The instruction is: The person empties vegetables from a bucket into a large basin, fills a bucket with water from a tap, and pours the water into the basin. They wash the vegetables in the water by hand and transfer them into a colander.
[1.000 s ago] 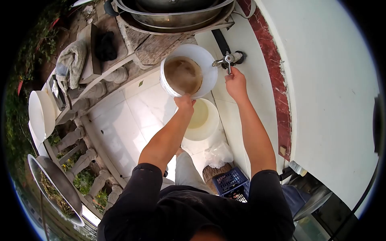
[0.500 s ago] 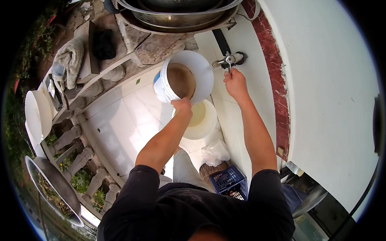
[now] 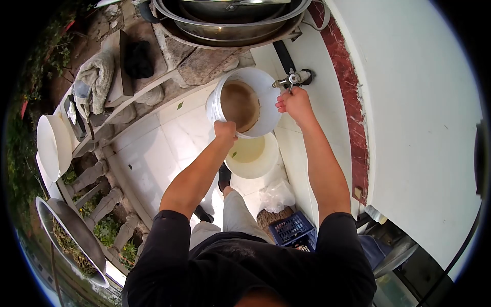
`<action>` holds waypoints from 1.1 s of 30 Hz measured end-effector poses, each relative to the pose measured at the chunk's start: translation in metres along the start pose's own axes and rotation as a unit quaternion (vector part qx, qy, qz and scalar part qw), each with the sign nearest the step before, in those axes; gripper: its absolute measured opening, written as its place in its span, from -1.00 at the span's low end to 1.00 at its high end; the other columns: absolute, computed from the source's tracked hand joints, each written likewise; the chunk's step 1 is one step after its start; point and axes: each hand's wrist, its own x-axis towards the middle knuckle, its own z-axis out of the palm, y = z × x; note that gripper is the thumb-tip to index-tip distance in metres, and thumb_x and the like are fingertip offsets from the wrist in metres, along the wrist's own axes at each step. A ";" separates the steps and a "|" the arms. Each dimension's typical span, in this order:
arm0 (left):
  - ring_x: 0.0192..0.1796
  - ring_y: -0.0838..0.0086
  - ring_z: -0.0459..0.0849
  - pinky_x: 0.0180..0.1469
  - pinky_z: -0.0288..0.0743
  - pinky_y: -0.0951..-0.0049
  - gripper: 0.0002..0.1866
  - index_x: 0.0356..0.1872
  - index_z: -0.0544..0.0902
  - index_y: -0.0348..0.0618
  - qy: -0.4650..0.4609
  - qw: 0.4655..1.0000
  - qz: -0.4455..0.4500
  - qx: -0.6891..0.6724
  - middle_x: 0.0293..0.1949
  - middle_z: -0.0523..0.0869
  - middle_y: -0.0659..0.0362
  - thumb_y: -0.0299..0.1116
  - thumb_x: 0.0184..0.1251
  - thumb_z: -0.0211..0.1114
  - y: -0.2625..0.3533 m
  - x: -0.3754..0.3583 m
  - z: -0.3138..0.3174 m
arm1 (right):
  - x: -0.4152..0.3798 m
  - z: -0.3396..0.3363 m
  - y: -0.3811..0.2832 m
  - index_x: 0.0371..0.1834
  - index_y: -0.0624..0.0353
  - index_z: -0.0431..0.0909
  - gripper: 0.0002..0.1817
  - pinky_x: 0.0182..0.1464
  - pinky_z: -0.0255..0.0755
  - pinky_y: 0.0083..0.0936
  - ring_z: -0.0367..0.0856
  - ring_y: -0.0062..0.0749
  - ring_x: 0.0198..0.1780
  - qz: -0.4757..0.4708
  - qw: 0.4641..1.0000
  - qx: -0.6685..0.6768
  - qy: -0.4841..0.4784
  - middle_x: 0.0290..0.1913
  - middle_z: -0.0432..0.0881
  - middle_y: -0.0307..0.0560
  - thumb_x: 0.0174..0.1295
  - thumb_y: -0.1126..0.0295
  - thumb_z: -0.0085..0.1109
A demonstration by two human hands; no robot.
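A white bucket with murky brown water in it hangs tilted in my left hand, whose fingers are closed on its near rim. Beside the metal tap on the wall is my right hand, just below the tap handle and near the bucket's right rim. Its fingers are partly curled and slightly apart, with nothing visible between them. Under the held bucket, a second whitish bucket stands on the tiled floor with pale yellowish liquid and a small leaf inside.
Stacked metal basins sit at the top. At the left are a grey cloth, a white basin and a metal bowl with plants by the balustrade. A plastic bag and blue crate lie near my legs.
The held bucket has shifted slightly right, toward the tap. My right hand has come off the tap handle and its fingers have loosened. My feet now show on the floor.
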 end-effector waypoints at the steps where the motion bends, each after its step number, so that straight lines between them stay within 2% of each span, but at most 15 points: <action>1: -0.31 0.15 0.61 -0.44 0.64 0.21 -0.65 -0.07 0.39 -0.44 0.004 1.000 0.000 -0.005 -0.19 0.53 -0.11 -0.54 0.07 0.14 0.001 -0.003 -0.003 | -0.003 0.007 -0.007 -0.32 0.42 0.41 -0.85 -0.19 0.56 -0.32 0.62 -0.22 -0.30 0.004 0.995 0.101 -0.016 -0.27 0.56 0.10 0.24 0.48 -0.01; 5: -0.28 0.11 0.63 -0.40 0.66 0.19 -0.62 -0.03 0.37 -0.51 -0.012 0.999 -0.003 -0.047 -0.16 0.53 -0.15 -0.57 0.08 0.10 0.001 -0.013 -0.019 | 0.007 0.038 -0.009 -0.28 0.42 0.41 -0.86 -0.19 0.56 -0.39 0.61 -0.15 -0.15 -0.036 0.909 0.415 -0.034 -0.16 0.53 0.16 0.24 0.50 -0.01; 8: -0.22 0.04 0.64 -0.32 0.67 0.18 -0.60 0.00 0.36 -0.54 -0.027 0.996 -0.007 -0.085 -0.10 0.52 -0.20 -0.59 0.09 0.07 -0.011 -0.016 -0.039 | 0.002 0.043 -0.009 -0.24 0.46 0.38 -0.81 0.00 0.52 -0.30 0.54 -0.12 0.01 -0.051 0.927 0.370 -0.019 -0.13 0.53 0.18 0.25 0.48 0.00; 11: -0.16 0.00 0.63 -0.24 0.67 0.16 -0.58 0.04 0.33 -0.54 -0.051 0.991 -0.023 -0.118 -0.05 0.49 -0.24 -0.61 0.10 0.04 -0.024 -0.024 -0.071 | -0.005 0.034 0.025 -0.10 0.47 0.39 -0.67 -0.07 0.50 -0.41 0.54 -0.16 0.01 -0.025 0.982 0.174 -0.068 -0.11 0.55 0.12 0.24 0.38 0.09; 12: -0.15 0.00 0.63 -0.21 0.67 0.15 -0.57 0.05 0.32 -0.54 -0.053 0.989 -0.024 -0.133 -0.04 0.48 -0.25 -0.61 0.10 0.03 -0.027 -0.032 -0.084 | -0.011 0.035 0.038 0.00 0.53 0.35 -0.53 -0.04 0.48 -0.39 0.53 -0.14 0.03 -0.015 0.998 0.038 -0.046 -0.05 0.53 0.17 0.22 0.28 0.11; 13: -0.14 -0.01 0.63 -0.19 0.66 0.14 -0.57 0.06 0.31 -0.54 -0.053 0.987 -0.028 -0.148 -0.03 0.48 -0.25 -0.61 0.11 0.03 -0.035 -0.042 -0.098 | -0.022 0.039 0.055 0.11 0.58 0.30 -0.38 -0.01 0.46 -0.38 0.53 -0.13 0.04 -0.004 0.995 -0.100 -0.026 0.02 0.51 0.23 0.21 0.18 0.13; 15: -0.12 -0.01 0.62 -0.16 0.66 0.13 -0.53 0.10 0.25 -0.53 -0.076 0.977 -0.014 -0.197 0.00 0.45 -0.26 -0.61 0.11 0.02 -0.075 -0.032 -0.129 | -0.037 0.061 0.109 0.22 0.49 0.24 -0.25 0.05 0.42 -0.41 0.53 -0.10 0.02 0.049 0.969 -0.241 -0.027 0.01 0.51 0.26 0.14 0.09 0.19; 17: 0.00 -0.02 0.57 -0.02 0.59 0.06 -0.47 0.19 0.17 -0.43 -0.101 0.960 -0.002 -0.262 0.09 0.40 -0.23 -0.66 0.12 -0.03 -0.106 -0.048 -0.164 | -0.070 0.108 0.165 0.16 0.39 0.28 -0.28 -0.23 0.51 -0.47 0.56 -0.32 -0.19 0.120 0.981 -0.133 -0.078 -0.11 0.52 0.01 0.10 0.06 0.25; 19: 0.08 0.00 0.51 0.08 0.52 0.02 -0.45 0.22 0.16 -0.36 -0.117 0.938 0.042 -0.324 0.13 0.37 -0.19 -0.70 0.12 -0.07 -0.143 -0.076 -0.202 | -0.138 0.150 0.117 0.15 0.36 0.24 -0.36 -0.24 0.52 -0.48 0.56 -0.34 -0.18 0.128 0.970 -0.034 -0.204 -0.08 0.51 0.01 0.12 0.18 0.24; 22: 0.21 0.04 0.41 0.21 0.39 -0.01 -0.42 0.24 0.16 -0.27 -0.086 0.907 0.091 -0.402 0.19 0.34 -0.10 -0.75 0.11 -0.10 -0.187 -0.110 -0.258 | -0.182 0.224 0.138 0.17 0.34 0.29 -0.42 0.05 0.40 -0.43 0.53 -0.24 0.00 -0.003 0.981 0.052 -0.185 -0.02 0.53 0.08 0.08 0.35 0.17; 23: 0.21 0.05 0.40 0.22 0.38 0.00 -0.42 0.24 0.16 -0.27 -0.070 0.899 0.112 -0.418 0.19 0.34 -0.10 -0.75 0.12 -0.09 -0.202 -0.115 -0.276 | -0.193 0.241 0.137 0.14 0.35 0.30 -0.48 0.01 0.40 -0.43 0.54 -0.25 -0.02 -0.026 0.978 0.059 -0.200 -0.04 0.55 0.04 0.06 0.45 0.11; 26: 0.20 0.06 0.41 0.22 0.39 0.03 -0.43 0.24 0.16 -0.28 -0.038 0.873 0.153 -0.462 0.18 0.35 -0.09 -0.74 0.12 -0.07 -0.225 -0.130 -0.313 | -0.211 0.274 0.113 0.14 0.33 0.31 -0.49 -0.06 0.43 -0.42 0.56 -0.26 -0.06 -0.049 0.960 0.062 -0.269 -0.08 0.55 0.03 0.06 0.48 0.10; 28: 0.18 0.06 0.43 0.19 0.42 0.05 -0.44 0.23 0.17 -0.28 -0.024 0.862 0.175 -0.475 0.16 0.36 -0.09 -0.73 0.13 -0.08 -0.219 -0.147 -0.329 | -0.227 0.286 0.083 0.06 0.40 0.32 -0.55 -0.25 0.53 -0.43 0.61 -0.27 -0.19 -0.040 0.954 0.072 -0.287 -0.13 0.55 0.09 0.06 0.49 0.08; 31: 0.13 0.05 0.47 0.11 0.50 0.06 -0.49 0.21 0.18 -0.33 -0.064 0.843 0.171 -0.506 0.16 0.35 -0.12 -0.69 0.17 -0.09 -0.222 -0.173 -0.366 | -0.255 0.310 0.040 -0.07 0.56 0.32 -0.61 -0.45 0.61 -0.43 0.65 -0.24 -0.34 -0.101 0.948 0.028 -0.301 -0.21 0.56 0.19 0.06 0.49 0.04; 33: 0.10 0.05 0.49 0.08 0.53 0.06 -0.51 0.19 0.19 -0.37 -0.080 0.850 0.155 -0.497 0.16 0.35 -0.15 -0.65 0.18 -0.09 -0.224 -0.189 -0.399 | -0.278 0.328 0.010 -0.11 0.57 0.34 -0.63 -0.47 0.61 -0.43 0.66 -0.20 -0.37 -0.110 0.948 -0.039 -0.295 -0.25 0.58 0.20 0.06 0.48 0.02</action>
